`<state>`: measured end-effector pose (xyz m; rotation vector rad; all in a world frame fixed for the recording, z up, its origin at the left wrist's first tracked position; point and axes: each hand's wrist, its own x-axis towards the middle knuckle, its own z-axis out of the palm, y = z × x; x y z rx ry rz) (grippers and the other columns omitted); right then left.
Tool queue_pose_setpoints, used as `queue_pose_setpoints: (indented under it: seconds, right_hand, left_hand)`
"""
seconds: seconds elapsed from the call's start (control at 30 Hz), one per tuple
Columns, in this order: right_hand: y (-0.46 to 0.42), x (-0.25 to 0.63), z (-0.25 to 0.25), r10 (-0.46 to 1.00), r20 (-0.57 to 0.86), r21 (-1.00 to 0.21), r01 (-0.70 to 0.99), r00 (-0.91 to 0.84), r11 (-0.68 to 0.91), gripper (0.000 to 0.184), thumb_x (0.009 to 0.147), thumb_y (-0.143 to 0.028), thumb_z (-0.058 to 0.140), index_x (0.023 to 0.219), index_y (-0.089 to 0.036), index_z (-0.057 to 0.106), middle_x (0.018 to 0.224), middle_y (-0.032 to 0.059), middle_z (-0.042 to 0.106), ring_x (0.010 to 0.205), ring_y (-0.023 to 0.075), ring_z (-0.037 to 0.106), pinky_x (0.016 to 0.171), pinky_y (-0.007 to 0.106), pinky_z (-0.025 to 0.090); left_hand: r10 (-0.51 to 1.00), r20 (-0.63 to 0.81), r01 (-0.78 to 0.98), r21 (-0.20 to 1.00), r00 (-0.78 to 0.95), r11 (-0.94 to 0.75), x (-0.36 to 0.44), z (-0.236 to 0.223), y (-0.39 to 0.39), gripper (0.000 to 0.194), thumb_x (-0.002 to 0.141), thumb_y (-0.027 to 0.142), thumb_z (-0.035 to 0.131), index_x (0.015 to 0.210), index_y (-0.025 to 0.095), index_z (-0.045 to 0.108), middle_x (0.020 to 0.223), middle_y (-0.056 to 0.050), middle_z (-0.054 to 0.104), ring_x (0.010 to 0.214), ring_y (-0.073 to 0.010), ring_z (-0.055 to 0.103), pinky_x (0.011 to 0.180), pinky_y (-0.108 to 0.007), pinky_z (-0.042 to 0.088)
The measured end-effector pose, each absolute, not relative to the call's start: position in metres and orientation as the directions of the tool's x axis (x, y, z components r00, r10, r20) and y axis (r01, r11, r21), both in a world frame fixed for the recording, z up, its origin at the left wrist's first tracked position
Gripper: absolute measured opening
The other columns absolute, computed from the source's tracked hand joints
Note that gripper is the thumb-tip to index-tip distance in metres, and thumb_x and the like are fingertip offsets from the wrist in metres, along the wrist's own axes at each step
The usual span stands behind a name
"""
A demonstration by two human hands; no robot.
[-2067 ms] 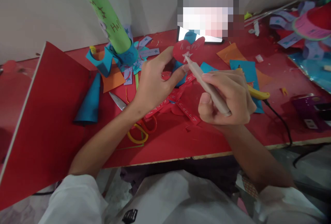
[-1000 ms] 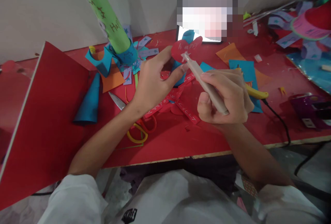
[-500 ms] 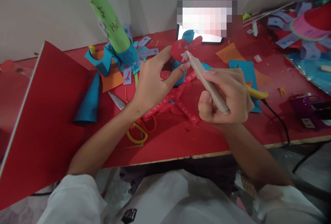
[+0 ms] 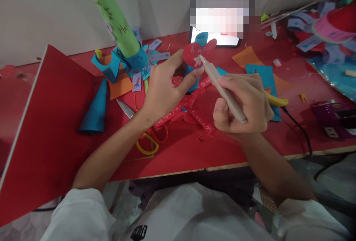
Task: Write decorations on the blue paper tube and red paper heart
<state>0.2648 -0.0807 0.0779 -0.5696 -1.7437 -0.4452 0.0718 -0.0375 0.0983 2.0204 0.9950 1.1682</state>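
Observation:
A red paper heart [image 4: 191,54] with pale lettering, "happy", and a small white star-like mark is pinched at its left edge by my left hand [image 4: 168,79]. In my closed right hand [image 4: 244,103] is a whitish marker pen [image 4: 225,90], its tip at the star-like mark. Behind and below the heart, a blue paper roll [image 4: 194,85] shows in part. Under my hands, red paper strips [image 4: 202,120] with white writing spread out from a centre on the table. Scissors [image 4: 147,142] with yellow and red handles lie by my left forearm, partly hidden by it.
A tall green paper tube [image 4: 116,18] stands in a blue base at the back left. A tablet [image 4: 215,42] leans at the back. Blue paper cone [image 4: 96,111] and red board [image 4: 52,122] are left. Yellow-handled tool [image 4: 276,100] with a black cord and purple box [image 4: 333,120] are right.

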Motion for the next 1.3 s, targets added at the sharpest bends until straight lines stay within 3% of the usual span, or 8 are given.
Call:
queue_pose_setpoints:
  seconds: [0.13,0.4,0.6,0.73,0.87,1.0,1.17,1.3]
  right_hand:
    - [-0.083,0.265,0.078,0.145,0.968,-0.001,0.575,-0.206,0.818,0.036,0.108,-0.021,0.054,0.140,-0.007,0.066,0.113,0.0119,0.065,0.094,0.0278,0.070,0.080,0.038,0.063]
    - [-0.082,0.264,0.078,0.177,0.968,-0.031,0.612,-0.180,0.791,0.033,0.118,-0.031,0.052,0.147,-0.021,0.064,0.114,0.0051,0.067,0.090,0.0263,0.071,0.074,0.037,0.067]
    - [-0.077,0.270,0.076,0.026,0.992,0.054,0.591,-0.126,0.805,0.036,0.113,-0.030,0.059,0.139,-0.008,0.069,0.108,0.0097,0.068,0.089,0.0244,0.070,0.076,0.034,0.066]
    - [-0.079,0.275,0.076,0.122,0.991,-0.065,0.570,-0.062,0.819,0.038,0.115,-0.032,0.060,0.144,-0.010,0.070,0.112,0.0084,0.068,0.099,0.0231,0.069,0.089,0.034,0.064]
    - [-0.078,0.274,0.073,0.078,0.996,-0.084,0.633,0.037,0.770,0.033,0.119,-0.038,0.062,0.146,-0.024,0.073,0.113,0.0023,0.067,0.096,0.0230,0.071,0.085,0.035,0.063]
    - [-0.072,0.269,0.064,0.161,0.986,-0.152,0.607,0.039,0.780,0.034,0.118,-0.033,0.059,0.151,-0.027,0.067,0.113,0.0024,0.066,0.095,0.0240,0.070,0.083,0.038,0.061]
    - [-0.060,0.265,0.049,0.323,0.935,-0.347,0.552,0.144,0.758,0.030,0.120,-0.044,0.056,0.149,-0.041,0.064,0.121,0.0009,0.062,0.090,0.0251,0.068,0.080,0.041,0.059]
    - [-0.053,0.265,0.044,0.365,0.911,-0.412,0.464,0.192,0.785,0.026,0.121,-0.045,0.060,0.144,-0.037,0.067,0.119,0.0030,0.060,0.090,0.0223,0.066,0.079,0.033,0.056]
  left_hand:
    - [0.835,0.437,0.315,0.783,0.335,-0.536,0.072,0.099,-0.037,0.061,0.098,0.077,0.064,0.112,0.018,0.073,0.099,-0.006,0.070,0.079,-0.0101,0.056,0.079,-0.027,0.052]
    - [0.827,0.448,0.315,0.774,0.340,-0.549,0.072,0.098,-0.038,0.059,0.101,0.074,0.062,0.113,0.017,0.073,0.102,-0.006,0.070,0.080,-0.0092,0.057,0.077,-0.025,0.050]
    - [0.808,0.489,0.309,0.753,0.328,-0.581,0.069,0.099,-0.033,0.061,0.100,0.076,0.063,0.112,0.017,0.072,0.101,-0.005,0.069,0.083,-0.0101,0.063,0.080,-0.027,0.053]
    - [0.815,0.457,0.256,0.791,0.357,-0.556,0.062,0.100,-0.026,0.060,0.098,0.074,0.066,0.113,0.016,0.072,0.104,-0.007,0.071,0.096,-0.0158,0.072,0.091,-0.032,0.061]
    - [0.815,0.405,0.235,0.818,0.414,-0.526,0.054,0.097,-0.013,0.055,0.100,0.070,0.066,0.120,0.019,0.071,0.114,-0.008,0.073,0.107,-0.0179,0.074,0.101,-0.035,0.064]
    - [0.796,0.347,0.192,0.850,0.497,-0.490,0.051,0.082,0.002,0.057,0.097,0.056,0.074,0.137,0.018,0.060,0.131,-0.011,0.070,0.122,-0.0197,0.072,0.111,-0.035,0.062]
    - [0.804,0.326,0.151,0.880,0.498,-0.450,0.048,0.069,0.013,0.065,0.094,0.045,0.073,0.147,0.016,0.050,0.128,-0.012,0.070,0.113,-0.0180,0.074,0.106,-0.037,0.063]
    - [0.819,0.354,0.168,0.868,0.452,-0.468,0.041,0.071,0.019,0.057,0.095,0.059,0.073,0.132,0.018,0.059,0.125,-0.010,0.070,0.111,-0.0180,0.072,0.103,-0.037,0.062]
